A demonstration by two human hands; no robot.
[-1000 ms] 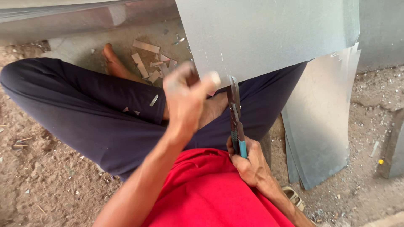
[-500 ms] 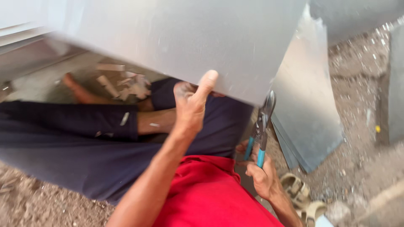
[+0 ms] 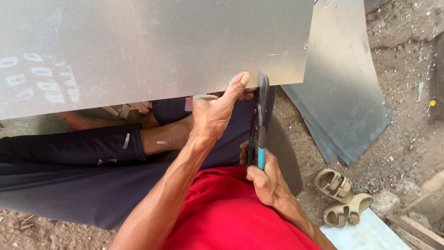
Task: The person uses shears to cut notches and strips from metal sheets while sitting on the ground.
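Note:
A large grey metal sheet (image 3: 152,46) lies across my lap, covering the upper part of the view. My left hand (image 3: 215,111) grips its near edge, thumb on top and fingers underneath. My right hand (image 3: 266,178) holds tin snips (image 3: 259,120) with blue-tipped handles. The snips' blades point away from me and meet the sheet's near edge just right of my left thumb. I sit cross-legged in dark trousers and a red shirt.
More metal sheets (image 3: 342,92) are stacked on the dirt ground to the right. A pair of tan sandals (image 3: 342,194) lies at the lower right beside a pale board (image 3: 365,234). Small metal offcuts (image 3: 125,111) lie near my feet under the sheet.
The sheet has come nearer and now spans my lap. My left hand went from raised and free to gripping its edge. The snips moved up to that edge.

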